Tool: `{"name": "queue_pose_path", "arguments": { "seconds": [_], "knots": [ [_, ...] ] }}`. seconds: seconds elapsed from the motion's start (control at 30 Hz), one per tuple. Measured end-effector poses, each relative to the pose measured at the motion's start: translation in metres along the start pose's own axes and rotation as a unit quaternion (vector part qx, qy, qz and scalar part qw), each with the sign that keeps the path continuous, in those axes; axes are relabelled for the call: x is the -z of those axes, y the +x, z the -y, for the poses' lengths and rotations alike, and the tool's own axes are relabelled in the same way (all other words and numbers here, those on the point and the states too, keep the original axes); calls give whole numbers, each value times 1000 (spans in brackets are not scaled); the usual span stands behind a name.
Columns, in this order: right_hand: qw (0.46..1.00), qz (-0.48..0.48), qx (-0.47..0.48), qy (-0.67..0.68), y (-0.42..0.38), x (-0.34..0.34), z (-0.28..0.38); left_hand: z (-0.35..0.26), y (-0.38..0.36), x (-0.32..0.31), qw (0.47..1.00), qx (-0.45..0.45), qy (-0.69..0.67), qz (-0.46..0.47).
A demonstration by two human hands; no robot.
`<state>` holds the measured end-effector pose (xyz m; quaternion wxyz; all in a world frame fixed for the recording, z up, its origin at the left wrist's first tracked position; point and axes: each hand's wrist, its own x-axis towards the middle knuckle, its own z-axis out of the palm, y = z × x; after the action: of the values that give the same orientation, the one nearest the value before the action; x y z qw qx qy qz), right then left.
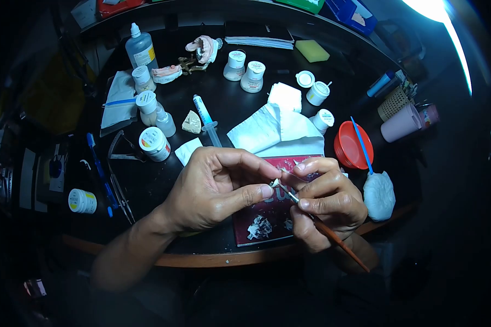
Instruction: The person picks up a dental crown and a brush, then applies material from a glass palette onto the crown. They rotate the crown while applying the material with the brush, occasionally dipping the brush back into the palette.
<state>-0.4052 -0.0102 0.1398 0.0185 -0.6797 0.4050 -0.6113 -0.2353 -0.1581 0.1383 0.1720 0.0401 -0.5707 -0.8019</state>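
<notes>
Between its thumb and index fingertips my left hand (215,188) pinches a small whitish piece (275,183). My right hand (330,199) grips a thin brush-like tool (333,235) with a reddish-brown handle and a metal collar. The tool's tip points up and left and is close to the small piece; whether they touch is hard to tell. Both hands are over a dark red board (267,218), which bears light smears of material. White folded tissues (256,129) lie just behind the hands.
A red bowl (345,155) with a blue stick and a white wrapped bundle (378,197) stand at right. Behind are a syringe (203,111), dental models (203,49), several white-capped jars and a yellow sponge (312,50). Glasses (114,174) and a blue toothbrush (99,163) lie left.
</notes>
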Motion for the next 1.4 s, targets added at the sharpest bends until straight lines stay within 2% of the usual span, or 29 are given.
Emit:
{"name": "queue_pose_path", "arguments": {
  "seconds": [0.73, 0.93, 1.03, 1.4],
  "knots": [
    [998, 49, -2, -25, 0, 3, 2, -1, -1, -2, 1000, 17, -16, -5],
    [1000, 5, -6, -19, 2, -1, 3, 0, -1, -2, 1000, 11, -7, -4],
    [999, 45, 6, -21, 0, 4, 1, -1, -1, -2, 1000, 13, -8, -6],
    [1000, 7, -5, -14, 4, -2, 5, -1, -1, -2, 1000, 13, -12, -9]
  ]
}}
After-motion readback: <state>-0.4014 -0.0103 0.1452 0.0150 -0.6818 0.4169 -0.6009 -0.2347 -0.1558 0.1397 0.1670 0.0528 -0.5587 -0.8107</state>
